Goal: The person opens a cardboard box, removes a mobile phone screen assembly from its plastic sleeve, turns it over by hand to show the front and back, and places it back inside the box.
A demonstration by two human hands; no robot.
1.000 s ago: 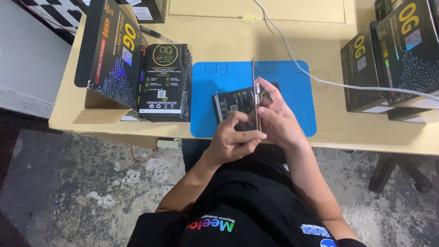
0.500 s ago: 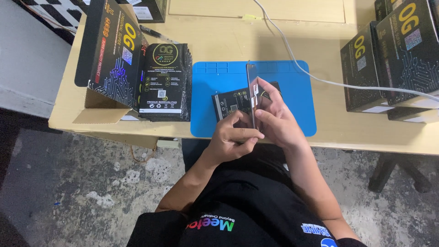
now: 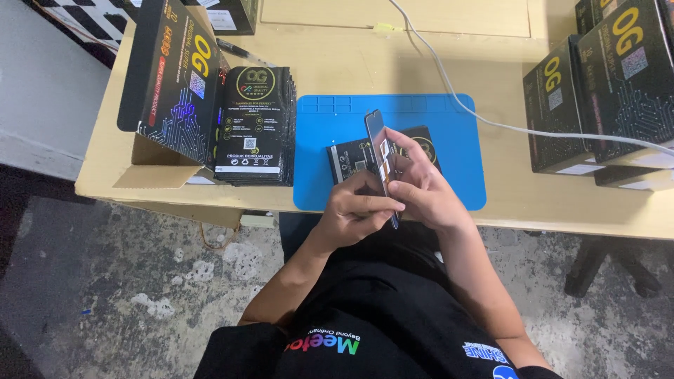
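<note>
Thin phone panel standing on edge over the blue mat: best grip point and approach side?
Pinch the two broad faces near the lower end of the panel, from left and right, as the left hand and right hand do. It stands edge-up over the blue mat, so only its flat faces offer purchase.

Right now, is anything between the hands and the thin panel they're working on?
Nothing visible: the left hand and right hand both grip the panel directly, held on edge above the blue mat.
</note>
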